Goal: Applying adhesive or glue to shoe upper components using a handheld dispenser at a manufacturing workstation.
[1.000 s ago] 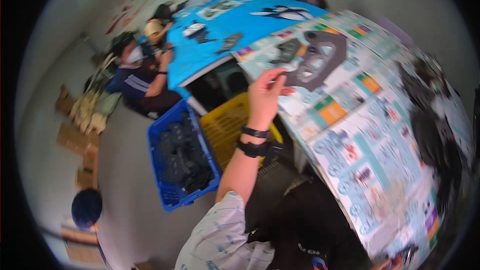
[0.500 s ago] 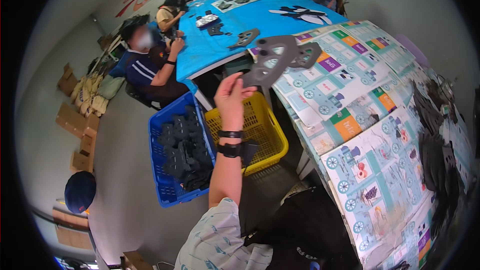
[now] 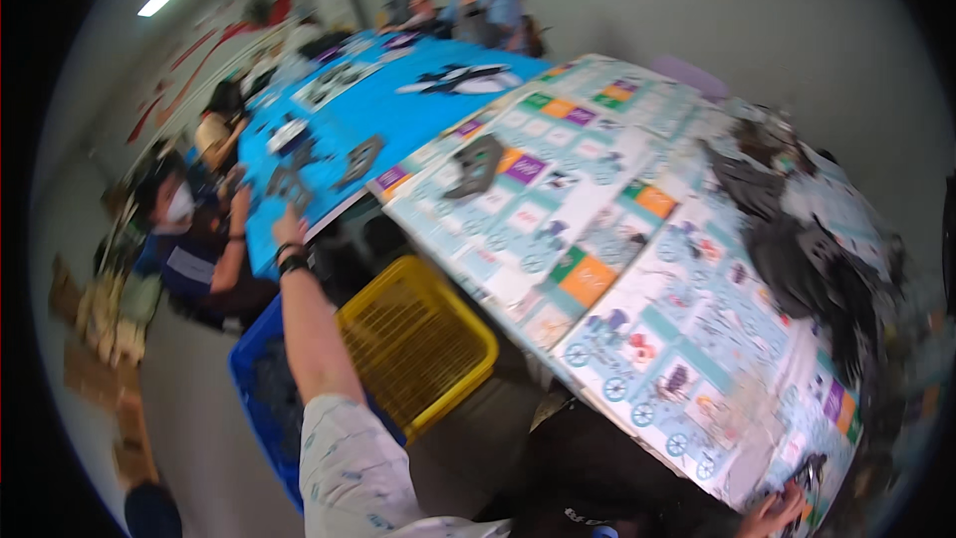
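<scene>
My left hand (image 3: 289, 229) reaches out over the near left part of the blue-covered table (image 3: 373, 105). Its fingers are closed on the near edge of a dark grey moulded piece with cut-out openings (image 3: 285, 183), slightly blurred. A similar grey piece (image 3: 358, 161) lies to its right, and a silvery item (image 3: 288, 135) lies beyond. Another grey piece with openings (image 3: 476, 167) rests on the printed cardboard (image 3: 597, 209). At the lower right edge my right hand (image 3: 777, 513) is partly in view, fingers curled by a small dark object (image 3: 812, 473) whose kind is unclear.
A yellow basket (image 3: 478, 339) and a blue crate (image 3: 244, 369) with dark pieces stand below on the floor. Dark grey pieces (image 3: 807, 259) are heaped at the right. A co-worker (image 3: 189, 249) sits at the left; others are farther back.
My left hand has carried the grey piece left, from above the cardboard's corner to the blue table. The view has turned right, and my right hand has come into sight.
</scene>
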The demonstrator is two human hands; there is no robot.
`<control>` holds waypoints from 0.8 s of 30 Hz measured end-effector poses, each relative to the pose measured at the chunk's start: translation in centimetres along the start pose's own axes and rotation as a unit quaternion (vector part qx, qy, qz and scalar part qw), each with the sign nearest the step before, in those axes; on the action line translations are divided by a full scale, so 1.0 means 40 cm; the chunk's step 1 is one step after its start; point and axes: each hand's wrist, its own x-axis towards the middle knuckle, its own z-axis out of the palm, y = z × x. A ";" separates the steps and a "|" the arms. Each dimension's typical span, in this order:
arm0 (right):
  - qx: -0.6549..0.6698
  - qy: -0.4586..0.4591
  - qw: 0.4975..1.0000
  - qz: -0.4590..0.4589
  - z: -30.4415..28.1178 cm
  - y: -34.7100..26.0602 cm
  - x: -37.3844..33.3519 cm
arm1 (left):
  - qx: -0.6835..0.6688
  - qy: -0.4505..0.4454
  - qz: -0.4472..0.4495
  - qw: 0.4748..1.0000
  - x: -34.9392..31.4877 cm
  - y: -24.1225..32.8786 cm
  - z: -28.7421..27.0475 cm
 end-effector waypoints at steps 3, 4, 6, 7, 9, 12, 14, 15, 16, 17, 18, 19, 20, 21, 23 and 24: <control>0.006 -0.013 1.000 -0.014 0.001 -0.069 0.024 | 0.193 0.053 0.038 0.979 -0.155 -0.110 0.110; 0.023 -0.037 0.999 0.027 -0.022 -0.081 0.043 | 0.154 -0.025 0.017 0.988 -0.259 -0.154 0.228; 0.002 -0.047 0.998 0.030 -0.053 -0.156 0.097 | 0.116 -0.164 0.077 0.977 -0.496 -0.204 0.408; -0.037 -0.024 0.999 0.016 -0.101 -0.130 0.111 | 0.145 -0.245 0.088 0.955 -0.686 -0.188 0.581; -0.014 -0.010 0.997 0.074 -0.134 -0.137 0.129 | 0.158 -0.349 0.064 0.921 -0.957 -0.024 0.759; 0.063 0.003 0.995 0.081 -0.058 -0.171 0.176 | 0.188 -0.516 0.163 0.819 -1.118 0.140 0.895; 0.048 0.014 0.996 0.079 -0.107 -0.103 0.169 | 0.159 -0.633 0.213 0.727 -1.304 0.262 1.087; 0.046 0.005 0.994 0.099 -0.157 -0.077 0.156 | 0.138 -0.672 0.199 0.699 -1.375 0.290 1.160; 0.003 0.017 0.997 0.071 -0.160 -0.084 0.147 | 0.111 -0.712 0.194 0.666 -1.425 0.290 1.253; -0.024 -0.028 0.995 0.089 -0.093 -0.087 0.109 | 0.064 -0.711 0.164 0.681 -1.402 0.214 1.318; 0.023 -0.023 0.997 0.071 -0.038 -0.089 0.099 | 0.110 -0.715 0.237 0.649 -1.398 0.220 1.400; 0.086 0.007 0.996 0.025 -0.008 -0.108 0.107 | 0.104 -0.683 0.347 0.635 -1.358 0.147 1.490; 0.123 0.035 0.992 0.018 -0.004 -0.102 0.110 | 0.016 -0.719 0.365 0.591 -1.384 0.182 1.565; 0.155 0.029 0.987 0.035 -0.030 -0.096 0.111 | 0.180 -0.637 0.484 0.572 -1.414 0.238 1.625; 0.126 0.004 0.991 0.053 -0.090 -0.089 0.102 | 0.214 -0.662 0.450 0.559 -1.542 0.312 1.715; 0.112 0.038 0.992 0.047 -0.114 -0.090 0.097 | 0.223 -0.684 0.390 0.575 -1.581 0.300 1.766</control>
